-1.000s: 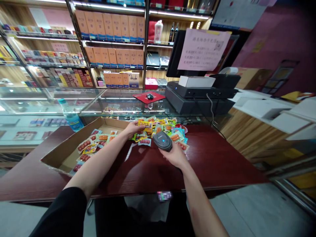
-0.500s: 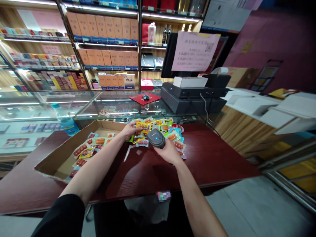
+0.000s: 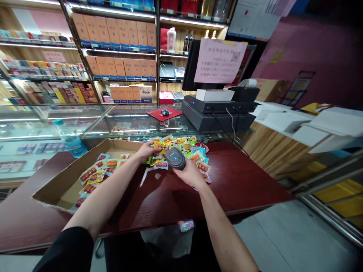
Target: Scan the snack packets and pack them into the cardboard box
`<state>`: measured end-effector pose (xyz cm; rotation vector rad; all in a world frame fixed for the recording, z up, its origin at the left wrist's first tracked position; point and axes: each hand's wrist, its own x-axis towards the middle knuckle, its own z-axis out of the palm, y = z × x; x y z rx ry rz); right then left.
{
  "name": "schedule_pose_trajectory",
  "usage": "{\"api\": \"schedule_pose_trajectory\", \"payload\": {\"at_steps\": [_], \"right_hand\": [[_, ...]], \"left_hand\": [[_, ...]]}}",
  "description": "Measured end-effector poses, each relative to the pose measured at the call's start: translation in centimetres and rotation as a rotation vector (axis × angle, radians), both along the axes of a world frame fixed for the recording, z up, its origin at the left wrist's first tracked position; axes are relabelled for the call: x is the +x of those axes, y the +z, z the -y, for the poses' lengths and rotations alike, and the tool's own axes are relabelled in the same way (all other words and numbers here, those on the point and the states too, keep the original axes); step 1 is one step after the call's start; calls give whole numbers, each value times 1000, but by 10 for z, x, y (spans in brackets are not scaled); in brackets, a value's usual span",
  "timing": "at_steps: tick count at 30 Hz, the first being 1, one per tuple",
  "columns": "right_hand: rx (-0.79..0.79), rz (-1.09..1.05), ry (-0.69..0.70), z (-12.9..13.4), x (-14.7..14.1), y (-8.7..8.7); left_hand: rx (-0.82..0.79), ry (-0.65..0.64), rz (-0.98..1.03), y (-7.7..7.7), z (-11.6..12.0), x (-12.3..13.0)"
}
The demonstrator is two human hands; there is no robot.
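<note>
My right hand (image 3: 189,173) is wrapped round the grip of a dark grey handheld scanner (image 3: 175,158) with a small blue light on top. The scanner's head points left, over a pile of colourful sausage packets (image 3: 195,156) on the dark red table. At the left edge of the pile, my left hand (image 3: 148,150) pinches a yellow packet (image 3: 161,146) close to the scanner. Below my left forearm and to its left lies an open cardboard box (image 3: 64,185) holding several sausage packets (image 3: 88,173).
A blue-labelled bottle (image 3: 74,145) stands behind the box. Beyond the table are a glass counter with a mouse (image 3: 165,112) on a red pad, and a monitor (image 3: 191,68) above a black cash drawer (image 3: 215,120). White boxes (image 3: 326,128) stand at the right.
The whole view has shifted slightly, so the scene sits a little further left. The scanner has come slightly closer to the yellow packet in my left hand.
</note>
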<state>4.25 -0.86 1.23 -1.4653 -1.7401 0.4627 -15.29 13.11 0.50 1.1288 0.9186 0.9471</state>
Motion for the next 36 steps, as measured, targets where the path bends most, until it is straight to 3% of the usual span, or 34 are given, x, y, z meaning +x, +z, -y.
{"api": "schedule_pose_trajectory", "payload": {"at_steps": [8, 14, 17, 20, 24, 27, 31, 36], "right_hand": [[6, -8, -14, 1, 1, 0], [28, 2, 13, 3, 1, 2], [0, 30, -17, 5, 0, 3], [-16, 22, -7, 5, 0, 2], [-20, 1, 21, 1, -2, 0], [-26, -3, 25, -1, -5, -1], [-6, -25, 48, -1, -7, 0], [4, -4, 13, 2, 0, 2]], "left_hand": [[39, -19, -30, 1, 0, 1], [51, 63, -77, 30, -3, -14], [123, 101, -130, 48, -2, -47], [175, 152, -200, 63, 9, -100], [227, 304, -407, 75, 35, -170], [289, 419, -514, 80, 47, -197], [340, 411, -476, 75, 46, -184], [457, 265, -619, 55, 32, -114]]}}
